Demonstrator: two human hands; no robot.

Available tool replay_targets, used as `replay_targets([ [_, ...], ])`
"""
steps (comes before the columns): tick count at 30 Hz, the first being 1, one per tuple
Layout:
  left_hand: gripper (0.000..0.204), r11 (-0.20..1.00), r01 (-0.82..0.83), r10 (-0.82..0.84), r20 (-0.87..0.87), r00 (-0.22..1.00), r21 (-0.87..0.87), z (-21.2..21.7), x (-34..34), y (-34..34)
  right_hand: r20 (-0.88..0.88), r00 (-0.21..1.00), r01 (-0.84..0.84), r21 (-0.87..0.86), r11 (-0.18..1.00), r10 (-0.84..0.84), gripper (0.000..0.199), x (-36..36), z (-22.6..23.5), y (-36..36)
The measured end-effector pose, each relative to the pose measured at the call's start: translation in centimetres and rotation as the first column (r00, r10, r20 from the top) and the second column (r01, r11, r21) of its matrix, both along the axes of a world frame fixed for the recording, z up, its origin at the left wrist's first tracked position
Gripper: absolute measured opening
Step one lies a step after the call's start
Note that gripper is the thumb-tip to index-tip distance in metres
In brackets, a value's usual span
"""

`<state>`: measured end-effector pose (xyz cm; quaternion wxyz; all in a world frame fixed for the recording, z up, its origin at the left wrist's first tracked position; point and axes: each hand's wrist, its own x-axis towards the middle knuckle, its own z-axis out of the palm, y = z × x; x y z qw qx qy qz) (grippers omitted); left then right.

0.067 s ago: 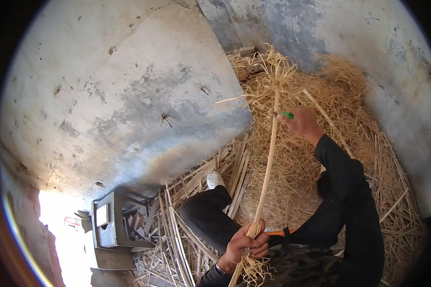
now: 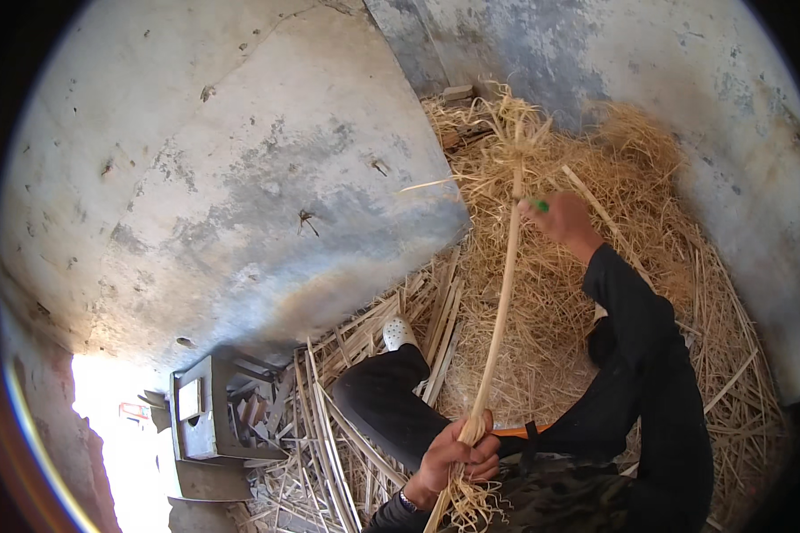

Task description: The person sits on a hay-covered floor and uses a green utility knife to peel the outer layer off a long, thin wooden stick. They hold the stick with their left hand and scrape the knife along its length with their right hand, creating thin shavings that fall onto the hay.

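A long pale wooden stick (image 2: 504,298) slants from my lap up and away, with curled shavings (image 2: 520,133) bunched round its far end. My left hand (image 2: 458,453) is closed around its near part, beside another tuft of shavings (image 2: 476,502) at the lower edge. Out along the far part, my right hand (image 2: 563,218) grips a small green-handled tool (image 2: 539,205) right beside the stick. Its working end is blurred and mostly hidden by the fingers, so I cannot make out the blade or whether it touches the wood.
A heap of straw-like shavings (image 2: 631,204) covers the floor ahead and right. Split wooden strips (image 2: 329,435) lie to the left, near a grey box-like frame (image 2: 206,404). Worn plaster walls (image 2: 267,178) close in the far sides. My foot in a white clog (image 2: 399,332) rests among strips.
My right hand has shifted very slightly with the tool. The far end of the stick has swung a little to the right. My left hand keeps its place.
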<state>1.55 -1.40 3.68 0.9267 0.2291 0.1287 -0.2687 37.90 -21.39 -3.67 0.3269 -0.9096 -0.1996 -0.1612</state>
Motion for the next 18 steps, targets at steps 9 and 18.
replay_targets([
  [9,0.031,0.988,-0.028,0.028,-0.002,1.000,0.153,-2.9,0.8,0.5,-0.192,0.981,-0.017,-0.067,0.998,0.004,0.074,0.3,0.2,-1.5],
  [18,0.032,0.959,-0.095,0.088,0.037,0.995,0.268,-0.9,2.6,1.0,-0.068,0.910,-0.413,-0.094,0.906,0.409,0.077,-12.6,1.0,3.4],
])
